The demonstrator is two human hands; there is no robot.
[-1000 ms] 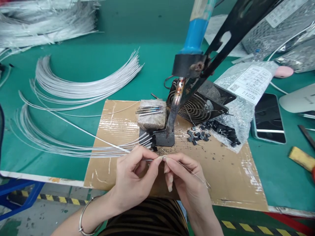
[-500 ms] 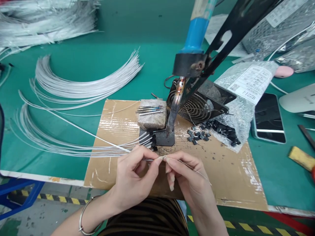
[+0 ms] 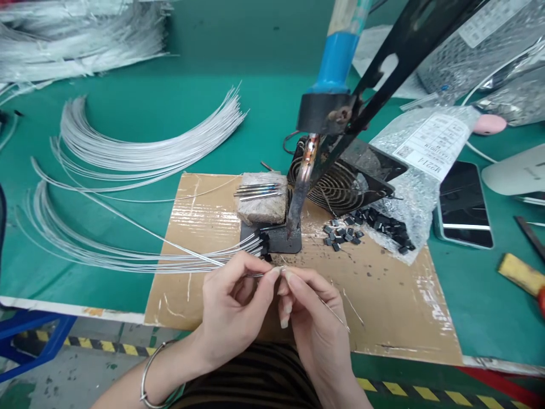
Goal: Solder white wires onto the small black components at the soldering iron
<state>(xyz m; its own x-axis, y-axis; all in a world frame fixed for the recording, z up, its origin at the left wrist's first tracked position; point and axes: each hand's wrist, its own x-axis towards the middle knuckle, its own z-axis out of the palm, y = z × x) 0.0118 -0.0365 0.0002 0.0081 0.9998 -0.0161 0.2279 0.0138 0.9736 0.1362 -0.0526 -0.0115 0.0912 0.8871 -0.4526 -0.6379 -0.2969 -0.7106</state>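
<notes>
My left hand [image 3: 234, 309] pinches the end of a long thin white wire [image 3: 140, 230] that runs off to the left across the cardboard sheet [image 3: 395, 307]. My right hand [image 3: 309, 312] meets it fingertip to fingertip and pinches a fine bare wire [image 3: 334, 313] that trails back to the right. Both hands hover over the cardboard's near edge, just in front of a soldering iron [image 3: 304, 182] fixed upright in a black stand. Several white wires with black ends [image 3: 251, 245] lie at the stand's base.
Curved bundles of white wire [image 3: 140, 150] lie on the green table to the left. A sponge block with pins [image 3: 261, 201], a black fan [image 3: 340, 182], small black parts [image 3: 366, 224] spilling from a plastic bag, a phone [image 3: 464, 204] and a yellow-handled tool [image 3: 522, 275] stand around.
My right hand has turned slightly and drawn a little closer to me, so the fine wire now trails shorter behind it. The left hand has stayed in place.
</notes>
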